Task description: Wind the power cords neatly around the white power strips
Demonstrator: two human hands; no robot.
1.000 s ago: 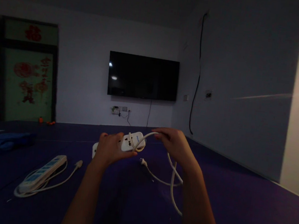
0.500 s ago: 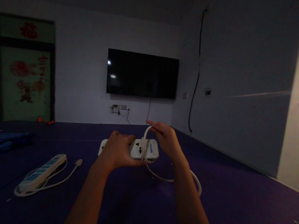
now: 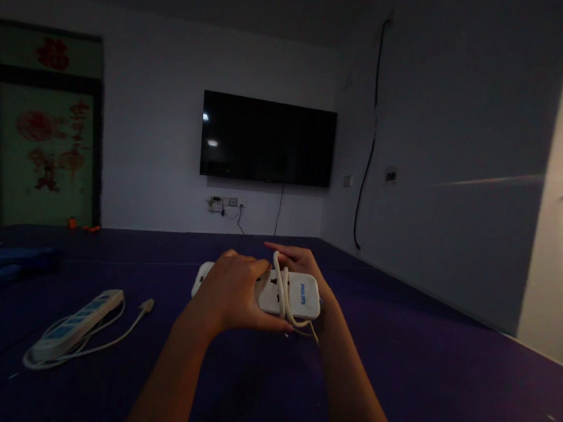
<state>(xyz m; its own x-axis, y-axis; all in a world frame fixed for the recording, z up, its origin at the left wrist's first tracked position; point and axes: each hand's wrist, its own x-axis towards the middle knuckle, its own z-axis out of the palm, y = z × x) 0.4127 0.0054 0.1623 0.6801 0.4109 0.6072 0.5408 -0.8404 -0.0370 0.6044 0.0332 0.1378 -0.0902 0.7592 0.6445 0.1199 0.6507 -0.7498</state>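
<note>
Power strip (image 3: 268,297) in L hand (image 3: 232,293) grip, R hand (image 3: 308,263) grip unclear, cord (image 3: 281,293) across, 2nd strip (image 3: 77,324) nearby

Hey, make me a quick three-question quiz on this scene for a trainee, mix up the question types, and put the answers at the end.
1. Multiple choice: the left hand grips the PHILIPS power strip. What crosses over the strip's face?
a) a black belt
b) a white cord
c) a red ribbon

2. True or false: the other power strip lies on the purple surface, to the left of the left hand.

3. Fill in the missing word: the panels along the face of that other power strip are ____.

Key: 1. b; 2. true; 3. blue
</note>
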